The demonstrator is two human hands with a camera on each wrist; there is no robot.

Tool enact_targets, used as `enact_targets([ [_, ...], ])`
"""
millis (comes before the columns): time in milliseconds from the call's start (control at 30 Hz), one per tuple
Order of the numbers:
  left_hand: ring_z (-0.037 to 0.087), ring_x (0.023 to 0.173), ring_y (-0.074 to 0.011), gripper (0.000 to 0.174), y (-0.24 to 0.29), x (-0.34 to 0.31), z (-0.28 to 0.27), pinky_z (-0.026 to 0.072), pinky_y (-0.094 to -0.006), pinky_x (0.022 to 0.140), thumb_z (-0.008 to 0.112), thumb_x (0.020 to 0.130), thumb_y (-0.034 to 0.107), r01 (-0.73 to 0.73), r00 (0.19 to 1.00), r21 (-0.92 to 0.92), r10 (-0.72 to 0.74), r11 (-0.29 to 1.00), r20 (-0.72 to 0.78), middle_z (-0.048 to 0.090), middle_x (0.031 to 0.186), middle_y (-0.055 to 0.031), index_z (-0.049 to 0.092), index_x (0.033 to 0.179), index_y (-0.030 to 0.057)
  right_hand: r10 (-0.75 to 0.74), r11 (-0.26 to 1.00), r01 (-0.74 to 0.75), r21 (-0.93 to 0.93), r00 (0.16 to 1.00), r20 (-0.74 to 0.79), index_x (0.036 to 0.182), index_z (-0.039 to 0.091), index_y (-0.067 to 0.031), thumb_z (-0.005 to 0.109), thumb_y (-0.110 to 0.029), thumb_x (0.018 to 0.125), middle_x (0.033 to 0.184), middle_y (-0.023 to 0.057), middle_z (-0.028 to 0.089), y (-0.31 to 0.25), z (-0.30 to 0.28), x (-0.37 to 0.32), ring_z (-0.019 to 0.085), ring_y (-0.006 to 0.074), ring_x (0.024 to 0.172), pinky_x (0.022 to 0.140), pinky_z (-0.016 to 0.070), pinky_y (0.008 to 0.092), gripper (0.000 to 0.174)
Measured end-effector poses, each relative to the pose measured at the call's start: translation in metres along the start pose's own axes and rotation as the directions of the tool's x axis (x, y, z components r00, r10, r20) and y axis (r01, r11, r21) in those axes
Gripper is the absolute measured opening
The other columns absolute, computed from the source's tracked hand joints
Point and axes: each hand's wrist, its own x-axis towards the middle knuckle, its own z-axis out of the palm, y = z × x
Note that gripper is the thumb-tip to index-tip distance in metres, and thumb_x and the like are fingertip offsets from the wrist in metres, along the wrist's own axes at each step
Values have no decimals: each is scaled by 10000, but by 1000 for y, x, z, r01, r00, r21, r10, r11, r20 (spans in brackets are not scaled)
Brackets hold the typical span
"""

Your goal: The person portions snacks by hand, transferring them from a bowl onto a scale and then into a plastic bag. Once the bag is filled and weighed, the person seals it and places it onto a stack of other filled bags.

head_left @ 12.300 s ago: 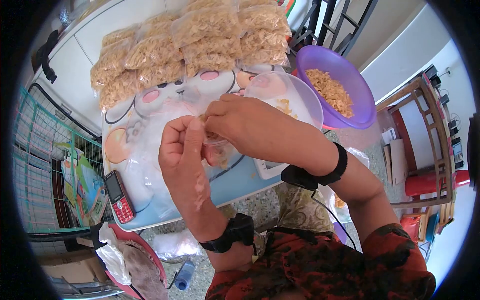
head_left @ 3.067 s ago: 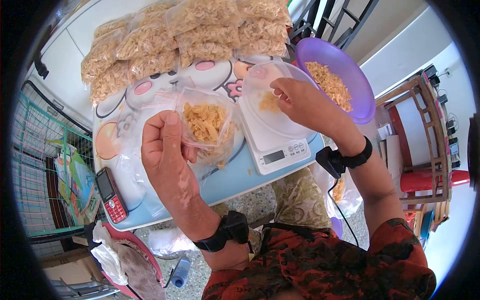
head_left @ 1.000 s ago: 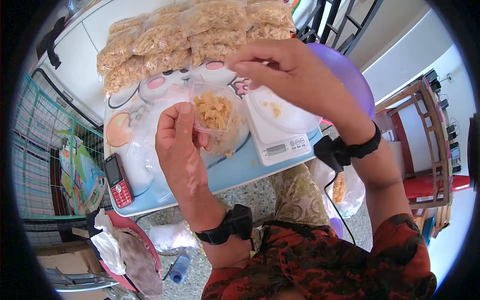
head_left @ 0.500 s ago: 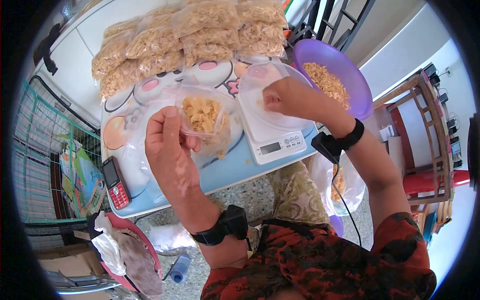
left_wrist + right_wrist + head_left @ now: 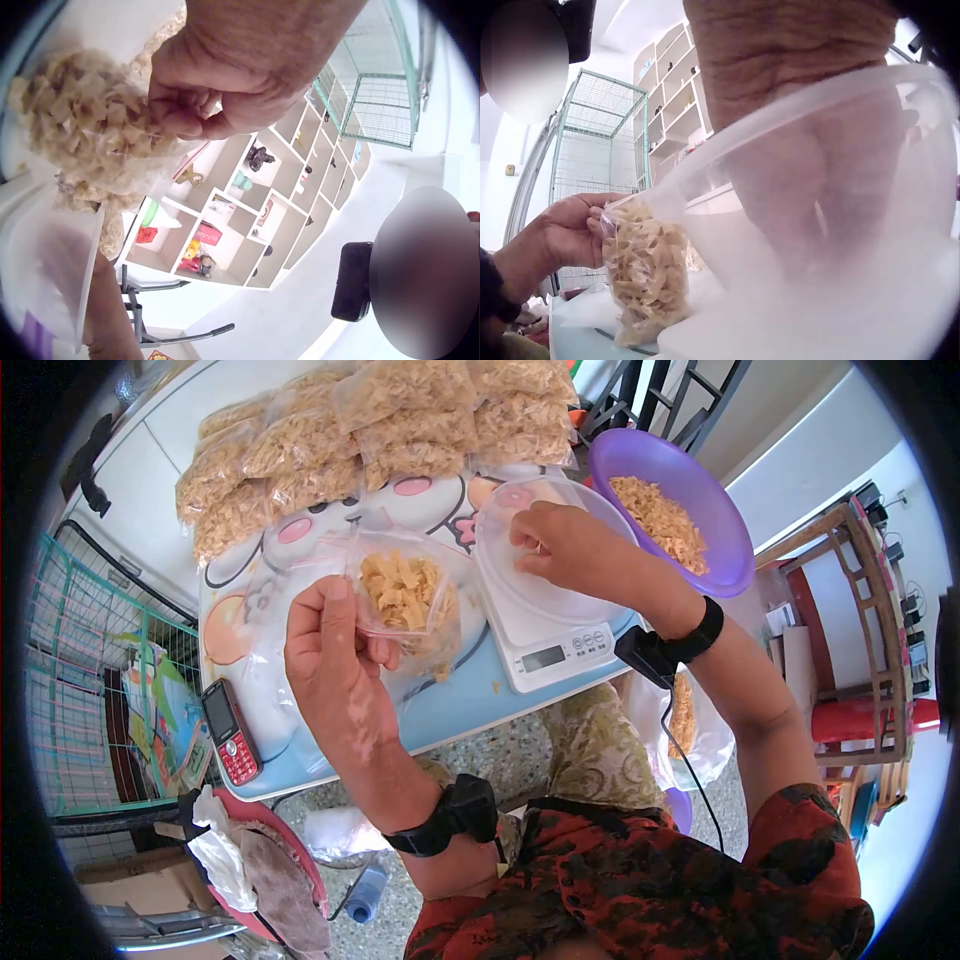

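Observation:
In the head view my left hand (image 5: pixel 335 645) grips the edge of a clear zip bag (image 5: pixel 405 595) between thumb and fingers. Its mouth is open, and pale yellow dried flakes (image 5: pixel 649 270) fill it, as the right wrist view shows. To the right, a translucent bowl (image 5: pixel 590 600) sits on a white kitchen scale (image 5: pixel 545 658). My right hand (image 5: pixel 570 550) reaches into this bowl with its fingers bent towards the thumb. Seen through the bowl wall in the right wrist view, the fingers are blurred, and I cannot tell what they hold.
Several filled bags (image 5: pixel 410 420) are stacked along the table's back. A purple basin (image 5: pixel 725 550) with more flakes stands beyond the scale. A red phone (image 5: pixel 230 735) lies at the left table edge, near loose plastic bags (image 5: pixel 270 680). A wire cage (image 5: pixel 110 680) stands left.
My right hand left the bag, went to the bowl, passed above it a second ago and is back inside. The bag's mouth has come open in my left hand. Fewer flakes show in the bowl.

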Motion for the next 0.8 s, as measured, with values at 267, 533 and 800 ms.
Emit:
enact_targets([
  [267,438,524,-72,137,3,-1,-2,341,-225,470,626,940,186,23,999,-6,-23,1000,-44,508,683,11,572,950,61,1,996,14,-93,989,151,813,539,16,554,-58,840,849,185,608,-13,-7,2,585,369,783,703,455,429,80],
  [533,483,536,-95,169,5,-1,-13,416,-241,485,618,940,170,15,1000,-61,-16,998,-25,542,695,-19,581,985,11,26,999,-28,18,993,117,830,560,4,601,-55,832,772,116,610,-15,-13,1,609,227,705,663,485,330,72],
  [800,474,566,-78,173,5,-2,-11,387,-235,503,626,942,212,35,999,-19,-35,999,0,520,712,10,567,982,55,69,687,51,725,988,-135,881,627,-17,633,-110,836,784,115,651,-88,-60,21,642,210,650,625,515,323,104],
])
